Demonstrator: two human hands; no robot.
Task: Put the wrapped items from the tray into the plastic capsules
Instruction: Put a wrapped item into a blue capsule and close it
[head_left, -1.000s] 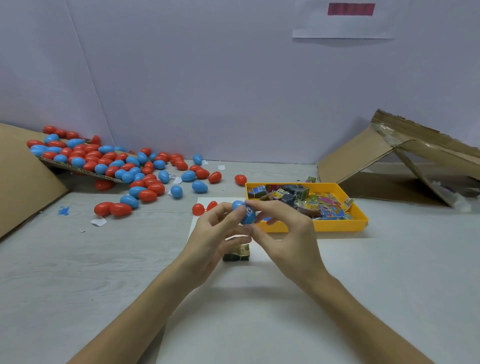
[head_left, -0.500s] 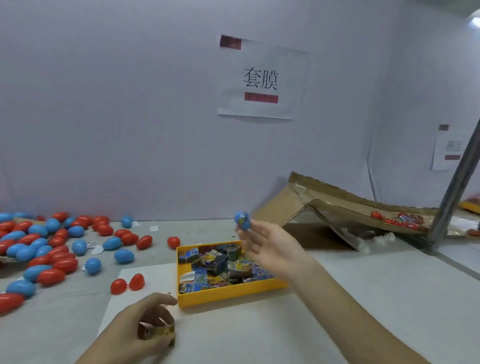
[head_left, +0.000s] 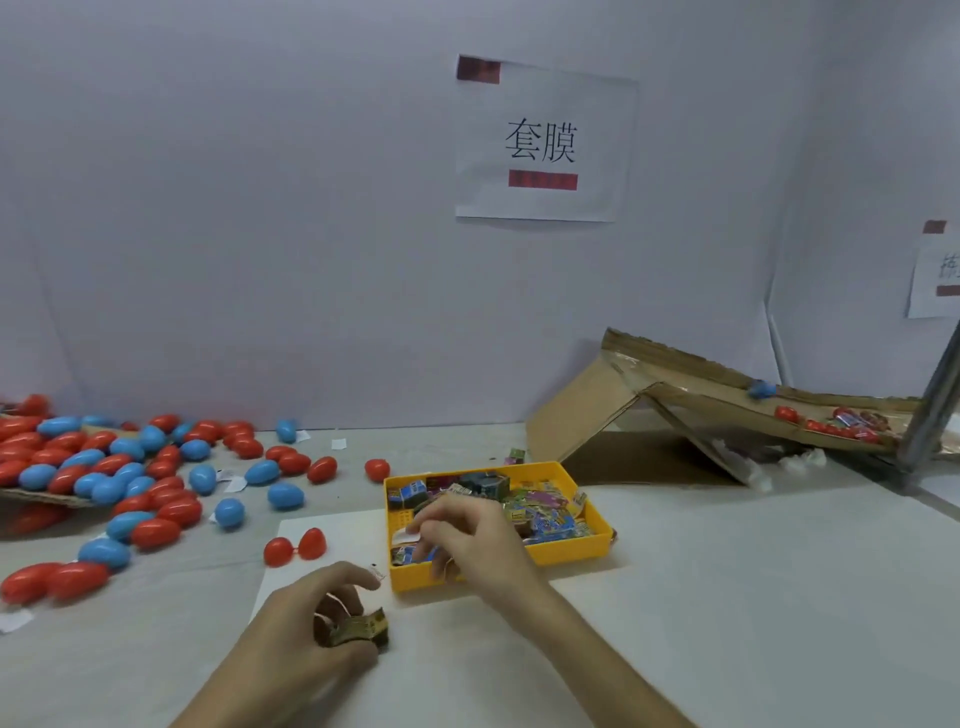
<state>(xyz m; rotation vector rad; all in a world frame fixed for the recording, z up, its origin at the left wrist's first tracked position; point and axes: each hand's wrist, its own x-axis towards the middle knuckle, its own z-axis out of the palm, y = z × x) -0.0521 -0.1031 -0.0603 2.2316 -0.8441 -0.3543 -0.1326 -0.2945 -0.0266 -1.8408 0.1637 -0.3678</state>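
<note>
The yellow tray (head_left: 571, 553) holds several colourful wrapped items (head_left: 540, 512). My right hand (head_left: 467, 535) hovers over the tray's left part, fingers loosely bent above the items, with nothing seen in its grip. On the white sheet in front of the tray, my left hand (head_left: 311, 639) pinches a gold wrapped item (head_left: 358, 629). An open red capsule (head_left: 293, 545) lies in two joined halves left of the tray. A closed blue capsule (head_left: 761, 388) sits on the cardboard chute (head_left: 701, 400) at the right.
Many closed red and blue capsules (head_left: 130, 473) are strewn over the table's left side and a cardboard sheet there. Further filled capsules (head_left: 841, 423) lie low on the chute. A metal post (head_left: 935, 395) stands at the far right. Paper scraps dot the table.
My right hand let go of the blue capsule, which now lies on the chute, and dropped to the tray. My left hand still holds the gold item.
</note>
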